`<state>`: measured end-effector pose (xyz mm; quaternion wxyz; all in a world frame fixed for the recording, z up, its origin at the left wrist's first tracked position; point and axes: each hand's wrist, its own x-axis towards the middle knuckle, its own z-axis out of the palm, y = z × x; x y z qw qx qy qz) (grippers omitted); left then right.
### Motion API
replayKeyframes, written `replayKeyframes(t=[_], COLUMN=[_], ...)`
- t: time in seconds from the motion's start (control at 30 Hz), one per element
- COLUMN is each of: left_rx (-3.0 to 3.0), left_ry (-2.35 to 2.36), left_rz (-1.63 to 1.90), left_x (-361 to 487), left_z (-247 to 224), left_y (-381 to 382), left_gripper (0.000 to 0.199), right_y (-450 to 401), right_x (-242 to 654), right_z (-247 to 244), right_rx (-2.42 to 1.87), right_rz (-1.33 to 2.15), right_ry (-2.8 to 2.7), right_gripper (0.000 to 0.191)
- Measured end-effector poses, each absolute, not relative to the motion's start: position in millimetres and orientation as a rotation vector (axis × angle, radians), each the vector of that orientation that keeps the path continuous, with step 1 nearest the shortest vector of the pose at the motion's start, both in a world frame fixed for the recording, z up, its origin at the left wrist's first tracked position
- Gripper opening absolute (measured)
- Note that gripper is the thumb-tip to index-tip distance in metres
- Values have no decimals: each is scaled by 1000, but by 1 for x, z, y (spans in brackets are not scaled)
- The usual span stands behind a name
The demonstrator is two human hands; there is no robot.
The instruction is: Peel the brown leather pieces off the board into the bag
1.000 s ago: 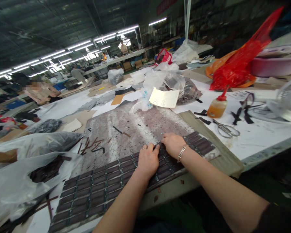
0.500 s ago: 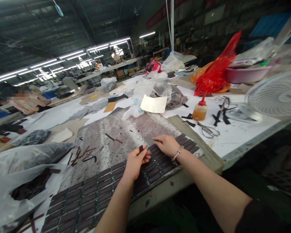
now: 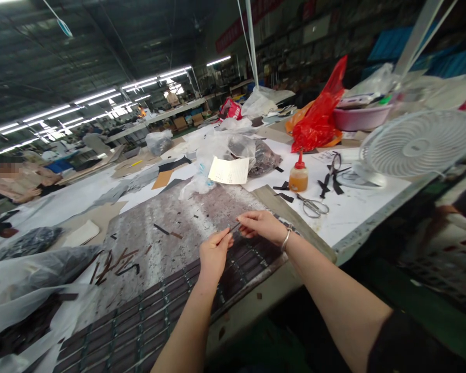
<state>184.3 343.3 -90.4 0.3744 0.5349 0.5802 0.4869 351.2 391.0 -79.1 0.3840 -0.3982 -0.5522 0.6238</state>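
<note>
My left hand (image 3: 214,254) is closed in a pinch on one end of a small dark brown strip (image 3: 235,226). From the other side, my right hand (image 3: 261,226), with a metal bracelet at its wrist, pinches the strip's far end. The strip is seen nearly edge-on between the fingertips. Both hands are just above rows of dark brown rectangular pieces (image 3: 147,310), laid side by side along the near edge of a worn, stained board (image 3: 140,223). My hands and forearms hide part of these rows.
Loose scraps lie on the board. To the right are a red-capped glue bottle (image 3: 298,176), scissors (image 3: 314,207) and a white fan (image 3: 415,147). A paper note (image 3: 229,171) rests on plastic bags behind. An opened bag (image 3: 23,321) of dark pieces stands left; a person (image 3: 21,181) sits beyond.
My right hand has come to the strip that my left hand was holding upright, and the strip now spans both hands. The view has turned slightly right.
</note>
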Motion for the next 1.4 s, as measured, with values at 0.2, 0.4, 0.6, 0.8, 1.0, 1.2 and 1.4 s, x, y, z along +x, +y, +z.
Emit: replayKeyframes(t=[0.2,0.4,0.6,0.8,1.0,1.2,1.4], left_rx=[2299,2555,2574,2568,2577,2611,2620], left_ry=[1601,1742,1735,1759,1777,1787,1812], left_rz=[1159,729,627,597,530,479,399], left_x=[191,195,196,197,198,199,201], left_z=[-104,-116,-117,-116,-113,-111,-109], left_y=[350,343,338,338,336,336,336], left_gripper=[24,31,33,33,40,40,38], right_y=[400,412,418,417,415,415,407], right_x=[361,375,370,369,369,368,362], right_z=[-88,-98,-102,-98,-97,-99,-97], right_rx=[-1390,-1662,-1678,-1665,-1691,-1690,-1763], right_rz=[1263,795,783,719,657,581,352], right_ry=[-1525,-1844,-1921,-1990,-2029,-2079,-2240], right_gripper=[16,15,15,13,14,15,21])
